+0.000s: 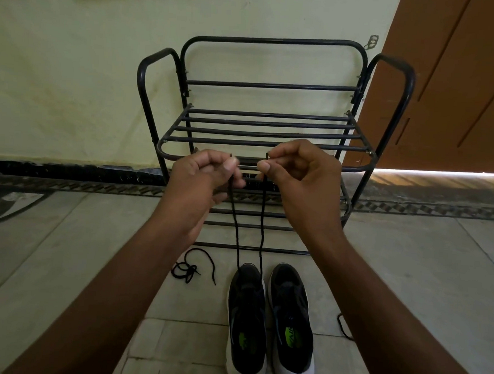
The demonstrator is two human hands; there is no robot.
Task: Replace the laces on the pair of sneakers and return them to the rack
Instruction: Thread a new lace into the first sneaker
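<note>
Two black sneakers with white soles stand side by side on the floor, the left sneaker (247, 325) and the right sneaker (291, 322), toes toward the black metal rack (268, 133). A black lace (261, 234) runs up in two strands from the left sneaker's toe end. My left hand (204, 175) pinches one lace end and my right hand (297, 169) pinches the other, both held up level in front of the rack's shelf. A second black lace (190, 267) lies coiled on the floor left of the sneakers.
The rack stands against a pale green wall, its shelves bare. A brown door (460, 84) is at the right. Another piece of black lace (344, 327) lies on the floor behind my right forearm. Light floor tiles (62, 248) spread around.
</note>
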